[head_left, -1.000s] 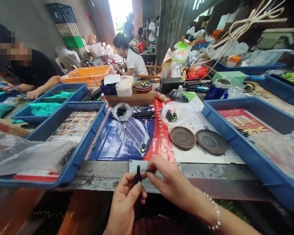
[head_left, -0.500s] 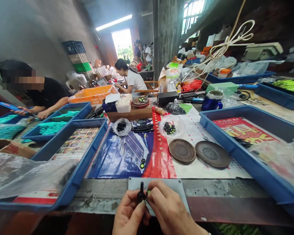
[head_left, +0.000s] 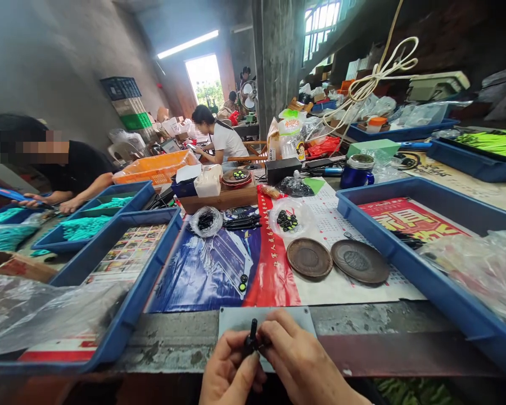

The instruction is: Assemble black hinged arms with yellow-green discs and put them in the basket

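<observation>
Clamping a black part (head_left: 251, 338) upright, long axis vertical, the left hand (head_left: 230, 374) holds it beside the right hand (head_left: 299, 360), whose fingers (head_left: 270, 337) close together on its side.

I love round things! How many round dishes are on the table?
3. A brown dish and a dark dish lie on the calendar sheet, and a third dish sits on the wooden box. Others may be hidden.

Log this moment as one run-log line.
left hand: holds upright black plastic part | right hand: touching it | beneath: grey sheet on bench edge
</observation>
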A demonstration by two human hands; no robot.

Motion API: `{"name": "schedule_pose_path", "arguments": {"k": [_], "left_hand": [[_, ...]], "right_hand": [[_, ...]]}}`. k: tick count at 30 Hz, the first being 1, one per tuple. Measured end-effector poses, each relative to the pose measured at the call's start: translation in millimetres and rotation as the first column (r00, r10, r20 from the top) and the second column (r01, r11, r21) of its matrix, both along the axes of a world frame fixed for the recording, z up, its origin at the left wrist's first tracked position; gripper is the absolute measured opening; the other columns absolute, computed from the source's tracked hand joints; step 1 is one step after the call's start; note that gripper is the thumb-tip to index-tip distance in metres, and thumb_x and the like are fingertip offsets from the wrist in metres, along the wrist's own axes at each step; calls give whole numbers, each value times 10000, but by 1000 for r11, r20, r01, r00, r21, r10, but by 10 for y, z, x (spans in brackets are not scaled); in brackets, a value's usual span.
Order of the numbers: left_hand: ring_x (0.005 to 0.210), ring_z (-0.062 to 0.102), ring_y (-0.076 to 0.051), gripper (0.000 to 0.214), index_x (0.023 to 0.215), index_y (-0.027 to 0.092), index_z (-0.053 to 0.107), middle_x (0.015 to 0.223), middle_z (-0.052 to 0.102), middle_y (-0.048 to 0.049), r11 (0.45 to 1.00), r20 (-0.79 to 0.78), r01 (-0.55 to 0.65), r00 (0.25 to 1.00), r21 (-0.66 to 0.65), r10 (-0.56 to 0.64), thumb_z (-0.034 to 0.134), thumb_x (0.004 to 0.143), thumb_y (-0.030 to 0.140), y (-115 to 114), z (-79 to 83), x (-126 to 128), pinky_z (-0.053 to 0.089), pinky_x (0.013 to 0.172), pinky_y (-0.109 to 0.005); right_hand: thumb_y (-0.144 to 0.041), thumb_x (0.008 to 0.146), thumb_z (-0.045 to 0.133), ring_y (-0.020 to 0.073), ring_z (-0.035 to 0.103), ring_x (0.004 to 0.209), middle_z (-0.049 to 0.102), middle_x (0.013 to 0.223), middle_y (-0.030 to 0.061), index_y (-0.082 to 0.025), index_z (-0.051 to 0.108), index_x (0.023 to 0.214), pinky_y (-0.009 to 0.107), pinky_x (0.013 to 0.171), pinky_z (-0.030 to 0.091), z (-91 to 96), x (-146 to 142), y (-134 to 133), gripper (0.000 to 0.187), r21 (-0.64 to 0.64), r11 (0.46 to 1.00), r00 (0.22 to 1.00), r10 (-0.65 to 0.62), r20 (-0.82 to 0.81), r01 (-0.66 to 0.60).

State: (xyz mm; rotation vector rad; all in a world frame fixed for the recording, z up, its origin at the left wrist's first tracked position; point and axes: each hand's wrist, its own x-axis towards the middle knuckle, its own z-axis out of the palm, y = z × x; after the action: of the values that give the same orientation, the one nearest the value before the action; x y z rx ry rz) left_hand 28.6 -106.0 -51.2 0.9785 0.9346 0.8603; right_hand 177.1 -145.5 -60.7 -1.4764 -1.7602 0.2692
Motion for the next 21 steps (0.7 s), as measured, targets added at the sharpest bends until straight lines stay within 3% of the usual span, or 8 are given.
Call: {"name": "schedule_pose_path", "arguments": {"k": [6, 15, 21], "left_hand": [[490, 564, -91, 448, 861, 145, 731, 580, 651, -22, 998, 26, 34, 999, -58, -33, 894, 639, 498, 8, -9, -16, 443, 487, -173], [513, 588, -93, 373, 924, 161, 723, 636, 673, -24, 991, 89, 123, 989, -51, -118, 856, 721, 444, 46, -202, -71, 454, 489, -166], [613, 598, -88, 284, 951, 180, 716, 830, 713, -34, 978, 93, 147, 987, -146, -135, 838, 761, 351, -7, -100, -45, 485, 569, -180]], "right_hand": [[-31, 874, 561, 170, 646, 787, 614, 943, 49, -210, 549, 959, 250, 685, 534, -34, 13, -45, 198, -37, 999, 980, 30, -195, -38], [-43, 845, 640, 175, 632, 716, 637, 894, 36, -201, 579, 954, 264, 620, 501, -123, 23, -107, 201, -23, 999, 992, -39, -118, 36], [-118, 851, 715, 132, 602, 676, 628, 812, -9, -192, 625, 887, 220, 607, 465, -94, 52, -189, 122, -98, 995, 939, -63, -338, 31]]}}
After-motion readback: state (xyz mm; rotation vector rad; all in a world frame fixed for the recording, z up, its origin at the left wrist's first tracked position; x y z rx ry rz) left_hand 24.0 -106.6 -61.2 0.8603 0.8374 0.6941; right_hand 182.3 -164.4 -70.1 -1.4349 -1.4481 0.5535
